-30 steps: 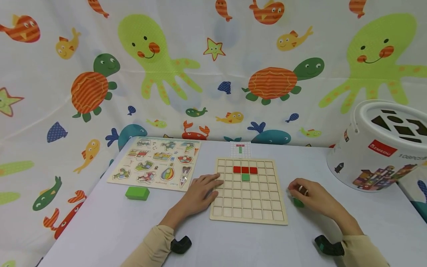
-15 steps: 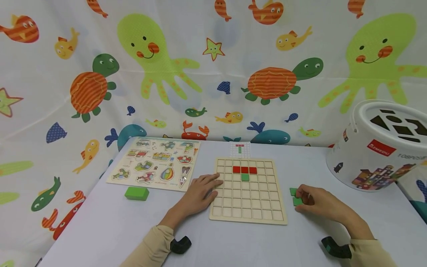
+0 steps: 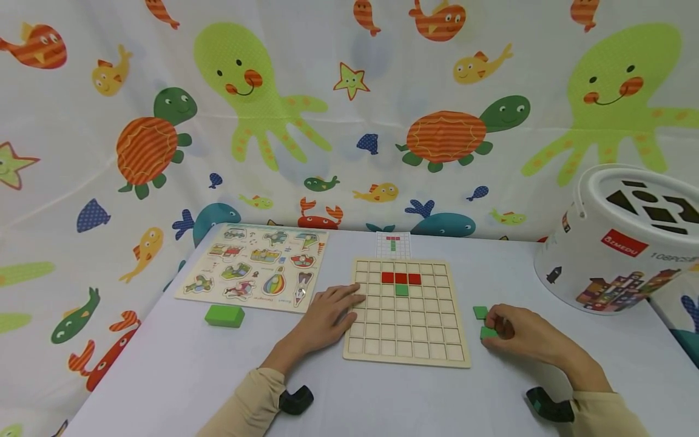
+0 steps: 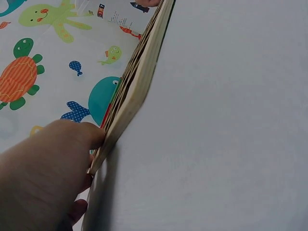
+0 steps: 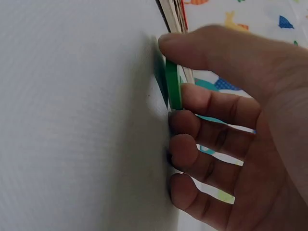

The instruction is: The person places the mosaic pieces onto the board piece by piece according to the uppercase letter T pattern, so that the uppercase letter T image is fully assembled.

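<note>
A wooden grid board (image 3: 406, 334) lies flat in the head view, with a row of red tiles (image 3: 401, 278) and one green tile (image 3: 401, 290) below the middle one. My left hand (image 3: 329, 317) rests at the board's left edge, fingers extended over it; its thumb touches the board's side (image 4: 137, 94) in the left wrist view. Right of the board, my right hand (image 3: 526, 332) pinches a green square tile (image 5: 173, 85) between thumb and index finger, low at the table. Another green tile (image 3: 480, 312) lies just beyond it, by the fingertips.
A small pattern card (image 3: 392, 245) lies behind the board. Farther left are a vehicle picture puzzle (image 3: 256, 267) and a green block (image 3: 224, 315). A white bucket (image 3: 617, 243) with a holed lid stands at the right, before a sea-animal cloth.
My right hand has shifted slightly right and toward me, uncovering a second green tile; over the last half second the two tiles have parted slightly. My left hand has stayed still.
</note>
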### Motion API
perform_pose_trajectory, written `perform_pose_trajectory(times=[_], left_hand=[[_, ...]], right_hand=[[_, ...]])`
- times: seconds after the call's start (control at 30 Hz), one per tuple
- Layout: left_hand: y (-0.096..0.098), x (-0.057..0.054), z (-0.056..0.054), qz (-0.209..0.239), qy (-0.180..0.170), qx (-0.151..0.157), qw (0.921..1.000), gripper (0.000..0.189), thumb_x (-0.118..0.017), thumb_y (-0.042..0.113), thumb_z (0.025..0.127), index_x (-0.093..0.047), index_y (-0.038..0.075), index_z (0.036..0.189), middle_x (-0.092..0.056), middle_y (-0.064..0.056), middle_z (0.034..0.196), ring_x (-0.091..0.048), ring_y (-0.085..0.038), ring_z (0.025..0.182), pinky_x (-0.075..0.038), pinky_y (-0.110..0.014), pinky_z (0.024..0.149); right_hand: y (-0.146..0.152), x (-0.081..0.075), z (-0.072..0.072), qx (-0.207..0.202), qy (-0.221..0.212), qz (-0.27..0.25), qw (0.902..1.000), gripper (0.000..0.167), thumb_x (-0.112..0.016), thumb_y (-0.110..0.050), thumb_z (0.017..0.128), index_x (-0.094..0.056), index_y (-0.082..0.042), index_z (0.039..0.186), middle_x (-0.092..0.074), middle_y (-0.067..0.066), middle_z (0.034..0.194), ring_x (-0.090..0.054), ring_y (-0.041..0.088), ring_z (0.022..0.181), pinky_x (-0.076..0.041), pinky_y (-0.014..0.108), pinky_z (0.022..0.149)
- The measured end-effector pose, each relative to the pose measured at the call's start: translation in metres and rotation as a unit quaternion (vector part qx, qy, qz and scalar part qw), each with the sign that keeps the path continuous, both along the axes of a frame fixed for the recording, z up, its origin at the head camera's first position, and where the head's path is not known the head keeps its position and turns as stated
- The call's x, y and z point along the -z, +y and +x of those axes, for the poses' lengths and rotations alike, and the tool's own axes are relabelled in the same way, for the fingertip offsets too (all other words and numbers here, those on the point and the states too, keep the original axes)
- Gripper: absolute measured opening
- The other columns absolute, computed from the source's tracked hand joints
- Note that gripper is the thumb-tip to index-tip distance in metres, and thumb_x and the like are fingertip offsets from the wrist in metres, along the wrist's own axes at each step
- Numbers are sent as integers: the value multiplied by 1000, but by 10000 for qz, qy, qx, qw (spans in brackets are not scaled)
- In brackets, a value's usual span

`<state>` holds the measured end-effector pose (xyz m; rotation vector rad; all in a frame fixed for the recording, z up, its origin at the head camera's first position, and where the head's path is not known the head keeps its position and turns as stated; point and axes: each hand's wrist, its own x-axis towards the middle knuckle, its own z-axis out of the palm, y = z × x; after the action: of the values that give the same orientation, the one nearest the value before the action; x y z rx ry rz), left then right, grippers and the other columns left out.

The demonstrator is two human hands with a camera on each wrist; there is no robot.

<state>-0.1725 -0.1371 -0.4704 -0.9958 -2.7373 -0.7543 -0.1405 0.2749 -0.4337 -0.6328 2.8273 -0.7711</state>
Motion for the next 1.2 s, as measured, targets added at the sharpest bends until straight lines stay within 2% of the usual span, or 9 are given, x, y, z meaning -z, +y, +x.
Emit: perform_pose_trajectory(times=[0.23,0.47,0.7,0.93,1.07,1.2], left_hand=[[0,-1,0,-43,-115,4,9999,38,-53,27,96,-54,21,134,-42,-2,148,-40,-21,133,-36,-44,93],[0,-2,0,1,-62,24,10000,38,-54,26,96,-54,20,133,-43,-3,148,-41,-22,133,-36,-44,92],[0,0,-2,-20,-65,7,10000,38,-54,27,96,-54,21,134,-42,-2,148,-40,-21,133,-36,-44,93],[0,1,-2,-50,-68,-10,10000,38,-54,27,96,-54,22,134,-42,-1,148,-41,-21,133,-36,-44,93],[0,1,-2,-46,-76,-2,10000,38,-54,26,96,-54,22,134,-42,-1,148,-41,-21,133,-36,-44,93],[0,1,-2,-40,-92,19,9999,38,-54,27,96,-54,22,134,-42,-1,148,-40,-21,134,-36,-44,93]], right_hand=[[1,1,-1,67,-223,-288,9993,28,-73,-29,82,-51,-15,93,-50,-7,70,-45,0,62,-38,20,54],[0,4,-3,266,-202,-378,9987,24,-73,-25,80,-52,-16,89,-51,-9,66,-46,0,59,-39,20,54],[2,8,-8,242,-211,-632,9975,25,-71,-29,84,-57,-14,99,-54,-6,75,-47,2,65,-40,21,56],[-2,9,-12,249,-437,-1140,9922,29,-71,-32,84,-59,-17,104,-56,-4,83,-51,5,71,-43,22,60],[-6,9,-13,97,-508,-1583,9860,27,-68,-28,87,-59,-14,109,-58,1,83,-54,8,70,-44,24,59],[-9,10,-13,34,-440,-1689,9846,24,-63,-21,91,-59,-12,113,-62,1,92,-58,10,74,-46,24,62]])
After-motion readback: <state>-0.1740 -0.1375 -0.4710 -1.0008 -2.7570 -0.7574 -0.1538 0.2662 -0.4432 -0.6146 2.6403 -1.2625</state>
